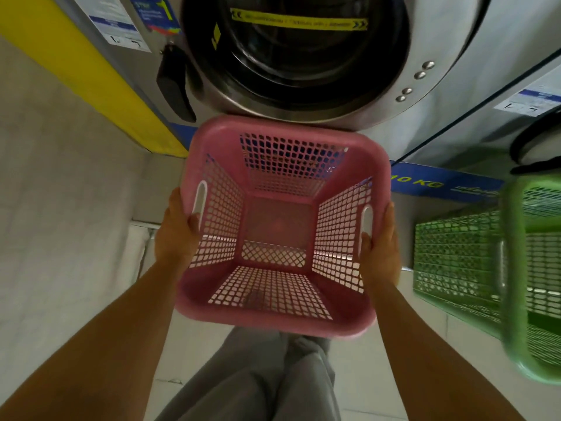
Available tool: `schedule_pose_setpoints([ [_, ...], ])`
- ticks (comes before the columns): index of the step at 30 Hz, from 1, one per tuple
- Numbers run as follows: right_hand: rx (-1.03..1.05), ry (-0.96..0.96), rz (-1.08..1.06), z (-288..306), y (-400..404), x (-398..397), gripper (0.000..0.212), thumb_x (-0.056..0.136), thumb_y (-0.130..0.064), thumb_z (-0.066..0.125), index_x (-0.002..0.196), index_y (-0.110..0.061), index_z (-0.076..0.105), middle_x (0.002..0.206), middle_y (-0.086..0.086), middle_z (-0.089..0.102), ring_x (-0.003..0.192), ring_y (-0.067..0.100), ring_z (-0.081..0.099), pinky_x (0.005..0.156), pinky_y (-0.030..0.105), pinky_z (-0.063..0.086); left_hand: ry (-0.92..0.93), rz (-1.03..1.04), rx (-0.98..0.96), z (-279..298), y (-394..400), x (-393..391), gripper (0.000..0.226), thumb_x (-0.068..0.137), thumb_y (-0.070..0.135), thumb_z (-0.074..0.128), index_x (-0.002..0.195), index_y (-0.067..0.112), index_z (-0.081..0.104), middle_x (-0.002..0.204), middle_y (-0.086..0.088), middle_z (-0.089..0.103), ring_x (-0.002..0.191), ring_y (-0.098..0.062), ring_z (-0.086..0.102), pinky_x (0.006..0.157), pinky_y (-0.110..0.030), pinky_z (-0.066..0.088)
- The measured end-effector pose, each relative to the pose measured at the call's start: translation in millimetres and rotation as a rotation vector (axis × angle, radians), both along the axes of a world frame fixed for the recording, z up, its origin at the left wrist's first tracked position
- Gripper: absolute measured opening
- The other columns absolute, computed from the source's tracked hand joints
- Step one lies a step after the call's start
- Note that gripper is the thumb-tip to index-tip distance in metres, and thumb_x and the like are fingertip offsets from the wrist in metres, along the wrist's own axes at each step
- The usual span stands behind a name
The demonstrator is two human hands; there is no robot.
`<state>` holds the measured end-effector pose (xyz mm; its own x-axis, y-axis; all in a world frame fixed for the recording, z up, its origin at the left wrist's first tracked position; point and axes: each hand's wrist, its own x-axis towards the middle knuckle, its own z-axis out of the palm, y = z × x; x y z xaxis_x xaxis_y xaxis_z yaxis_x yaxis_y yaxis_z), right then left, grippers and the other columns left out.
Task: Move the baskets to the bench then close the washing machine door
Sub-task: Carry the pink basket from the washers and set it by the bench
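An empty pink lattice basket point(212, 141) hangs in front of me, just below the washing machine's round opening point(297, 56). My left hand point(177, 229) grips its left side by the handle slot. My right hand point(381, 241) grips its right side the same way. A green lattice basket point(513, 268) stands on the floor at the right. The machine's door is not clearly in view; a black handle part point(174, 83) shows at the left of the opening.
A second machine point(531, 101) stands to the right, with a blue 10 KG strip point(431, 182) below it. A yellow panel point(91, 74) runs along the left. Pale tiled floor point(60, 238) lies to the left, and my grey trouser legs point(258, 381) are below the basket.
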<state>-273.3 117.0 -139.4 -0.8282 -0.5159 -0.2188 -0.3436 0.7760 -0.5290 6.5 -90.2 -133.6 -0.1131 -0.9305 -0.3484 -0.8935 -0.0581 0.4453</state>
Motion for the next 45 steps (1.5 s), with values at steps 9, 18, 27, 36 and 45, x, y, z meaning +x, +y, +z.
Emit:
schedule_pose_setpoints([
  [9,-0.023,-0.035,0.123,20.5,32.6,20.2,0.078,0.092,-0.012,0.051,0.153,-0.033,0.008,0.154,0.007,0.034,0.125,0.036,0.050,0.092,0.047,0.046,-0.006,0.155,-0.005,24.5,64.8,36.4,0.049,0.094,0.032,0.043,0.140,0.029,0.026,0.132,-0.008,0.056,0.108,-0.039,0.062,0.092,-0.055,0.048],
  [18,-0.025,-0.044,0.424,47.9,80.0,56.0,0.073,0.096,-0.017,0.049,0.154,-0.030,0.007,0.156,0.006,0.031,0.126,0.035,0.050,0.095,0.045,0.045,0.034,0.461,-0.047,44.5,199.5,106.3,0.049,0.094,0.027,0.044,0.140,0.032,0.028,0.133,-0.009,0.057,0.111,-0.041,0.059,0.091,-0.053,0.047],
  [27,0.040,-0.025,0.650,47.2,112.9,121.8,0.070,0.098,-0.023,0.048,0.154,-0.028,0.006,0.156,0.008,0.031,0.121,0.036,0.054,0.091,0.045,0.048,0.006,0.678,-0.064,33.4,310.4,180.2,0.048,0.093,0.020,0.051,0.138,0.021,0.035,0.122,-0.015,0.058,0.101,-0.042,0.060,0.075,-0.043,0.042],
  [36,0.099,-0.071,0.753,-0.2,147.4,232.8,0.065,0.100,-0.029,0.043,0.154,-0.030,0.006,0.155,0.004,0.033,0.122,0.032,0.056,0.096,0.048,0.047,0.048,0.959,-0.010,-8.5,383.8,282.8,0.045,0.086,0.012,0.055,0.129,0.022,0.048,0.110,-0.011,0.066,0.090,-0.031,0.061,0.073,-0.036,0.042],
  [45,0.148,-0.018,0.822,-72.1,168.8,306.0,0.063,0.100,-0.034,0.042,0.154,-0.025,0.011,0.152,0.005,0.039,0.114,0.033,0.061,0.086,0.042,0.052,0.093,1.034,0.017,-72.7,428.4,356.8,0.044,0.088,0.014,0.056,0.129,0.026,0.046,0.106,-0.003,0.063,0.085,-0.025,0.060,0.071,-0.037,0.048],
])
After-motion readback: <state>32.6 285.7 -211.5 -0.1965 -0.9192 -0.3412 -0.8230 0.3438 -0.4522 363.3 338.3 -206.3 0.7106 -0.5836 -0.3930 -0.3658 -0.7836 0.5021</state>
